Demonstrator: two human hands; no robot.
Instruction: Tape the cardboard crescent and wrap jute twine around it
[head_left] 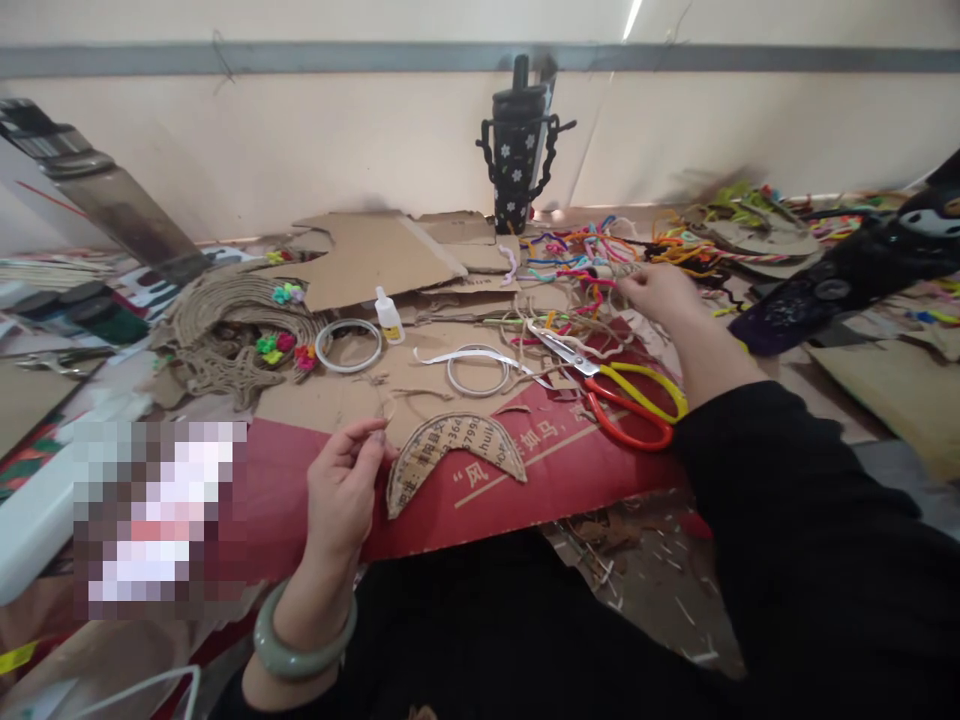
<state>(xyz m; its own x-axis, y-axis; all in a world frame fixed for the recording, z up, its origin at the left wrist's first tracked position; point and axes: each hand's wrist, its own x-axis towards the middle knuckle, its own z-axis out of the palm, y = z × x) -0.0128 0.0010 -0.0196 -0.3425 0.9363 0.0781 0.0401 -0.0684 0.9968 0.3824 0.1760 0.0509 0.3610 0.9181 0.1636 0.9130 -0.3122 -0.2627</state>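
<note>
My left hand (343,490) pinches the left end of a crescent-shaped cardboard piece (457,447) that lies on a red printed cardboard sheet (577,470). A jade bangle (300,645) circles that wrist. My right hand (660,293), in a black sleeve, reaches far across the table with its fingers closed on strands in a tangle of coloured pipe cleaners (577,255). Scissors (622,385) with yellow and orange handles lie between the two hands, just below my right forearm.
Two rolls of tape (349,345) (478,370) and a small glue bottle (388,315) lie mid-table. A woven jute piece with pompoms (232,335) sits left. A black flowered cup (517,160) stands by the wall. Brown cardboard sheets (375,255) cover the back; a dark object (847,270) intrudes from the right.
</note>
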